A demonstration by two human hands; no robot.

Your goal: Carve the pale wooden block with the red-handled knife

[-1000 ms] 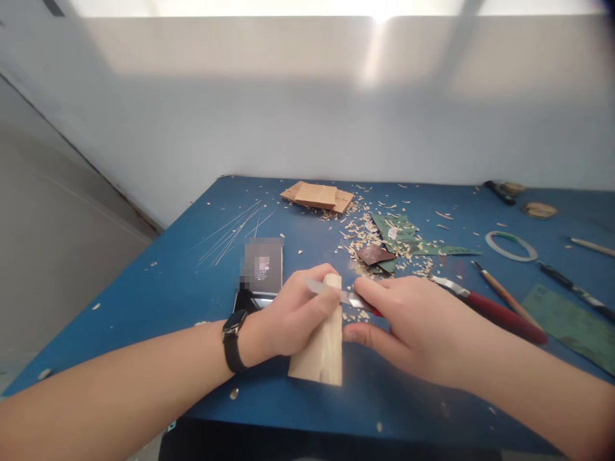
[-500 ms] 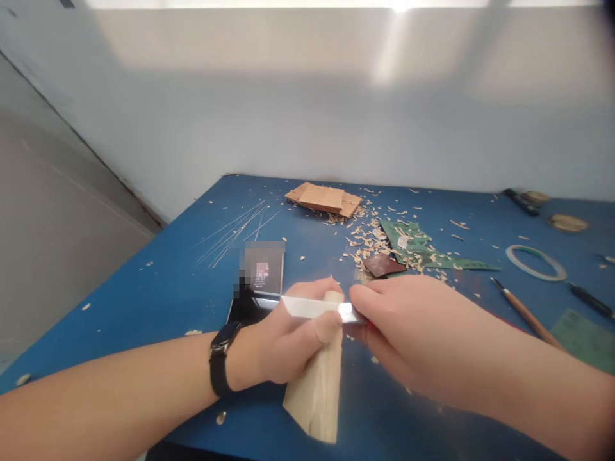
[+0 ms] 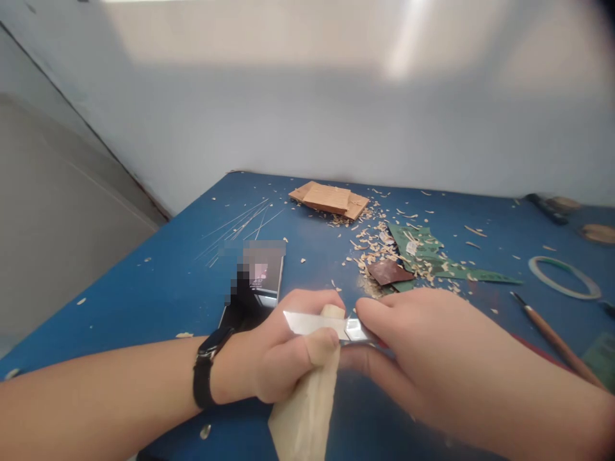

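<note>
A pale piece of wood [image 3: 307,410] slants down toward the near table edge, wrapped by my left hand [image 3: 288,352], which wears a black watch. Its thumb presses beside the flat metal blade of a knife [image 3: 314,323]. The blade lies across the upper end of the wood and points left. My right hand [image 3: 423,346] is closed round the knife's handle, which is mostly hidden; a bit of red shows below the fingers.
On the blue table [image 3: 158,288] lie stacked wooden boards [image 3: 329,197], scattered shavings, green sheets [image 3: 418,246], brown sandpaper [image 3: 390,271], a phone [image 3: 264,275], thin wires [image 3: 240,224], a tape ring [image 3: 564,278] and a wood-handled tool [image 3: 552,333]. A pale wall stands behind.
Both hands, the knife and the wood sit slightly lower in view. The blade has tilted a little, its tip now higher than its base. Objects at the right have shifted rightward in view.
</note>
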